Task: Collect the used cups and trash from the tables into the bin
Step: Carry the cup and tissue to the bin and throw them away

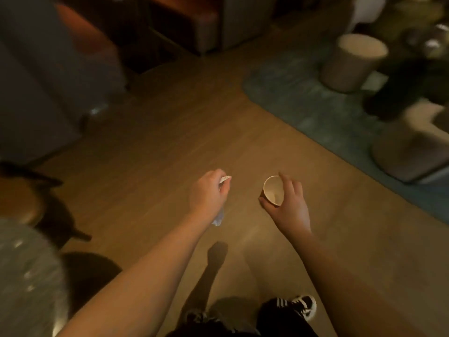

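My right hand (289,207) grips a brown paper cup (273,190) with a pale inside, tilted so its mouth faces up at me. My left hand (209,190) is curled round crumpled white paper trash (226,179); one bit pokes out by the fingers and another hangs below the wrist (218,218). Both hands hover over the wooden floor (155,152). A round open bin (353,62) with a pale lining stands at the far right on a rug.
A dark teal rug (315,103) covers the right side, with a round stool (410,156) on it. Dark furniture (48,69) lines the left and back. A chair (26,198) and a shiny wrapped object (26,276) sit at lower left. My shoe (298,307) shows below.
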Demonstrator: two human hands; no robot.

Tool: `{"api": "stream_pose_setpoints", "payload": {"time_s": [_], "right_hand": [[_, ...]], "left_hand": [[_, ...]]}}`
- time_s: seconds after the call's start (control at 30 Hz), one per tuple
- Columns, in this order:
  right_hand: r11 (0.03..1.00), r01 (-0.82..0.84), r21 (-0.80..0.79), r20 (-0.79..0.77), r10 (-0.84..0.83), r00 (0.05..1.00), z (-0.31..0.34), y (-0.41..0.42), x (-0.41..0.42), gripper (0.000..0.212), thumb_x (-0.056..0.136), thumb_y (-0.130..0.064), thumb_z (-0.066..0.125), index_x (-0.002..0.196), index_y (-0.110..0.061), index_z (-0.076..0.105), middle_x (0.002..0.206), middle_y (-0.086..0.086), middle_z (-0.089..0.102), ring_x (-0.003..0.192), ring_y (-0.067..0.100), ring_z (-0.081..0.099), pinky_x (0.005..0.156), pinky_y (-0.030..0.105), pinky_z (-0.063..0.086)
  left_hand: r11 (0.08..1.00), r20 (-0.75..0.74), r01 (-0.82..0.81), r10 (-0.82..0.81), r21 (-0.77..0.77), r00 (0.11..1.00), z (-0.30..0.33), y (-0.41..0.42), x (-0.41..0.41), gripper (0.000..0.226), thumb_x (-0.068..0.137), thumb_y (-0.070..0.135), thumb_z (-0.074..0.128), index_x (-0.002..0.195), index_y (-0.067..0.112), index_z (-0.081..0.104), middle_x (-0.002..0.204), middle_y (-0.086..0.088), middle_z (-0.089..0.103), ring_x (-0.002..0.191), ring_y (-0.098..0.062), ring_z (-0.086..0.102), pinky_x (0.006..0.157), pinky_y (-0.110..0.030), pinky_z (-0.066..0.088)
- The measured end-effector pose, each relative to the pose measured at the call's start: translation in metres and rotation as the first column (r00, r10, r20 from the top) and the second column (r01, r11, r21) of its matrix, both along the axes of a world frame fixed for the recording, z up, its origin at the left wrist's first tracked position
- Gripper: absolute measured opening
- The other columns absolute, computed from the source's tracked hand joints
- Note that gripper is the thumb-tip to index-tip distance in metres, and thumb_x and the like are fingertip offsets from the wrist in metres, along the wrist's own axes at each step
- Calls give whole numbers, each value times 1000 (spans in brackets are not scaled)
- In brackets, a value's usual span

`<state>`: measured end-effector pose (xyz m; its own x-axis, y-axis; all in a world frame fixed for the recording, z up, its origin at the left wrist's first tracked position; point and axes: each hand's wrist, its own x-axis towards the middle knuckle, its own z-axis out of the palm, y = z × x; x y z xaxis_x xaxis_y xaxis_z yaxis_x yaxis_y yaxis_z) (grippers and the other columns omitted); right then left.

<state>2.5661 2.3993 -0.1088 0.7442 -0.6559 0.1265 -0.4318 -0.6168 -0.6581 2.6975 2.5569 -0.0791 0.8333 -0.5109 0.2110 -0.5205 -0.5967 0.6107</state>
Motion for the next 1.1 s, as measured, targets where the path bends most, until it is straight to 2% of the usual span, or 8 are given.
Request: {"api": "stream_pose_setpoints", "payload": {"time_s": [0.13,0.27,0.43,0.53,0.77,0.97,1.1], "right_hand": [[964,264,21,-2,-264,965,-2,-82,-95,78,75,-46,73,140,-31,33,130,-7,40,112,16,52,80,25,42],[880,475,28,-40,-473,880,-11,-163,-209,77,75,-46,72,139,-31,32,129,-8,39,108,16,53,79,28,45],[729,684,27,-86,-680,728,-20,-252,-349,78,75,-47,72,139,-31,30,129,-7,39,107,17,54,78,27,43],[620,785,18,-89,-781,618,-20,-286,-421,80,74,-47,73,139,-33,29,132,-8,39,109,16,53,82,29,48],[353,935,31,-109,-929,355,-16,-326,-537,84,73,-45,76,141,-32,29,133,-6,40,110,20,54,83,34,52],[196,980,33,-122,-973,198,-17,-365,-585,86,72,-42,77,143,-29,30,135,-3,40,113,21,52,85,36,52],[118,992,40,-111,-986,122,-22,-414,-605,85,73,-41,77,143,-27,32,133,-2,41,112,21,52,87,39,52]], "left_hand": [[968,-41,247,-248,-43,968,-3,-118,-60,13,90,25,58,86,14,63,82,-6,63,77,-30,58,64,-40,43],[901,-9,433,-433,1,901,-13,-241,-149,14,89,30,59,81,18,60,77,-3,65,71,-31,59,55,-38,43],[735,-37,678,-678,-3,734,-24,-382,-278,15,90,30,57,80,18,59,75,0,62,66,-25,57,52,-35,40],[611,-37,791,-791,-14,611,-25,-448,-349,18,91,30,55,77,19,56,74,3,57,63,-19,53,51,-34,39],[359,-27,933,-933,-16,359,-20,-550,-468,23,92,33,53,74,21,53,69,6,52,60,-12,48,49,-31,37],[196,-27,981,-980,-3,196,-23,-622,-529,22,93,32,53,75,20,54,70,5,50,60,-14,47,50,-29,31],[117,-55,993,-992,-13,116,-33,-683,-557,23,94,31,52,76,17,55,71,3,53,63,-17,49,51,-34,40]]}}
